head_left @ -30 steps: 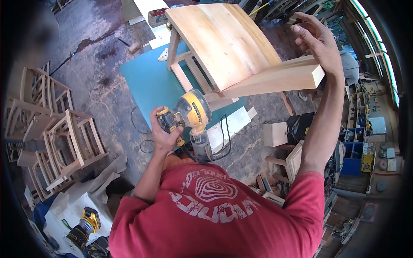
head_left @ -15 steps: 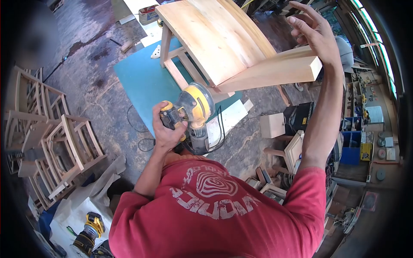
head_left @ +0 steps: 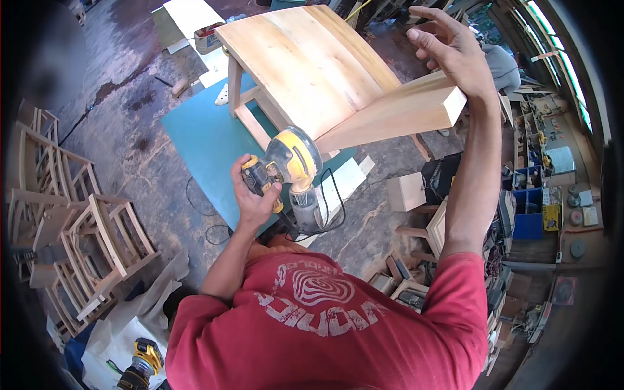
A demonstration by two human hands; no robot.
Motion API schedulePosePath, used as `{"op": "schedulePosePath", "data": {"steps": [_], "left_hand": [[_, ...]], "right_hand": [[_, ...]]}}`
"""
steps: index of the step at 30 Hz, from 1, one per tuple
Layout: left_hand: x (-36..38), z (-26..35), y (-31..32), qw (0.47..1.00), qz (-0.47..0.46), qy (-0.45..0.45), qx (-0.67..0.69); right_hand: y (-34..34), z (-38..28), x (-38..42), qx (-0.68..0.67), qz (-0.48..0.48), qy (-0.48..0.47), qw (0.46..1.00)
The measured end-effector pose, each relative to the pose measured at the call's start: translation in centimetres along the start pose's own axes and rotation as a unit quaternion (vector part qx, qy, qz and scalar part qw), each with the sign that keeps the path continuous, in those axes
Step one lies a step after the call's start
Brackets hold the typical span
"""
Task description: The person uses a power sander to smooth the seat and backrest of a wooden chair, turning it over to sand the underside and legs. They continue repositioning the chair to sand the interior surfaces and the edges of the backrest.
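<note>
My left hand point(head_left: 255, 198) is wrapped round the black-and-yellow handle of a corded power tool point(head_left: 300, 156) with a clear round guard; its exact kind is hard to make out. The guard faces a light wooden chair point(head_left: 305, 55), close to the corner where the wide panel meets a thick wooden beam point(head_left: 396, 116). Above the beam's far side, my right hand point(head_left: 452, 49) is open, fingers curved and apart, with its wrist near the beam's squared end. The chair stands on a teal tabletop point(head_left: 195, 130).
Several unfinished chair frames point(head_left: 91, 227) stand at left. A second yellow-and-black power tool point(head_left: 144, 361) lies on pale sheeting at lower left. A black cord point(head_left: 341, 201) loops beside the held tool. Boxes, a wooden block point(head_left: 406, 191) and blue bins point(head_left: 528, 221) crowd the right.
The view has shifted slightly, so the chair and tabletop appear further left. My right hand moved left with the beam in view. My left hand keeps its grip on the power tool.
</note>
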State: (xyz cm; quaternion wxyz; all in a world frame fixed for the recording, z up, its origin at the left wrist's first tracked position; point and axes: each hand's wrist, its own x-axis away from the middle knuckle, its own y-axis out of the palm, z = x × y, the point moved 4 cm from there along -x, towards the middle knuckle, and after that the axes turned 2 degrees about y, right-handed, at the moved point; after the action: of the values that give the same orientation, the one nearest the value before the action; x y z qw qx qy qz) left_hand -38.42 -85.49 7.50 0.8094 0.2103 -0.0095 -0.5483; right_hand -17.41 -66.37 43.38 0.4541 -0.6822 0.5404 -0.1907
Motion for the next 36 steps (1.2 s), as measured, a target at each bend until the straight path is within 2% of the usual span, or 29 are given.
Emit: {"op": "schedulePosePath", "data": {"steps": [1,3,5,6,8,12,14,19,21,24,28,30,31,33,34,36], "left_hand": [[-0.1,-0.4,0.2,1.000,0.005,0.011,-0.002],[0.0,-1.2,0.0,1.000,0.012,0.021,-0.004],[0.4,-1.6,-0.4,0.990,-0.015,0.065,-0.122],[0.7,-1.9,-0.6,0.990,-0.014,0.063,-0.126],[1.0,-2.7,-0.4,0.999,0.011,0.003,-0.048],[-0.7,-1.8,-0.5,0.999,0.019,-0.017,-0.035],[-1.1,-1.7,-0.8,0.998,-0.005,0.040,-0.057],[1.1,-3.9,-1.0,0.996,-0.002,0.041,-0.074],[1.2,-3.8,-0.5,0.996,0.001,0.046,-0.073],[1.1,-0.9,0.9,0.979,-0.035,0.175,-0.094],[-0.3,-0.4,0.8,0.980,-0.013,0.174,-0.091],[-0.6,-0.9,0.1,0.977,-0.020,0.169,-0.125],[-0.3,-1.4,-0.3,0.977,-0.020,0.170,-0.127],[0.1,-4.0,-1.1,0.999,0.003,0.011,-0.049],[-0.1,-4.6,-1.3,0.999,0.002,0.015,-0.049],[0.1,-4.9,-1.5,0.990,-0.012,0.098,-0.096]], "right_hand": [[0.1,0.4,-0.3,0.009,-0.006,-0.061,0.998],[-0.1,1.0,-0.5,0.019,-0.005,-0.062,0.998],[0.3,1.2,-0.7,0.027,-0.038,-0.072,0.996],[0.4,0.0,-0.4,0.022,-0.040,-0.071,0.996],[0.0,-2.2,0.2,0.069,-0.024,-0.023,0.997],[0.0,-2.6,0.4,0.083,-0.034,-0.032,0.995],[0.2,-2.5,0.2,0.036,-0.043,0.003,0.998],[0.4,-2.0,-0.2,0.054,-0.030,-0.028,0.998],[0.3,-2.8,-0.2,0.080,-0.028,0.024,0.996],[0.3,-1.9,-0.1,0.069,-0.014,0.000,0.998],[0.1,-0.1,-0.4,0.053,-0.008,-0.032,0.998],[-0.1,1.4,-0.9,0.085,-0.010,-0.118,0.989],[-0.1,1.5,-0.9,0.084,-0.010,-0.120,0.989],[-0.2,1.3,-0.7,0.100,-0.026,-0.107,0.989],[-0.3,1.2,-0.8,0.100,-0.022,-0.110,0.989],[0.0,1.2,-0.9,0.095,-0.021,-0.105,0.990]]}}
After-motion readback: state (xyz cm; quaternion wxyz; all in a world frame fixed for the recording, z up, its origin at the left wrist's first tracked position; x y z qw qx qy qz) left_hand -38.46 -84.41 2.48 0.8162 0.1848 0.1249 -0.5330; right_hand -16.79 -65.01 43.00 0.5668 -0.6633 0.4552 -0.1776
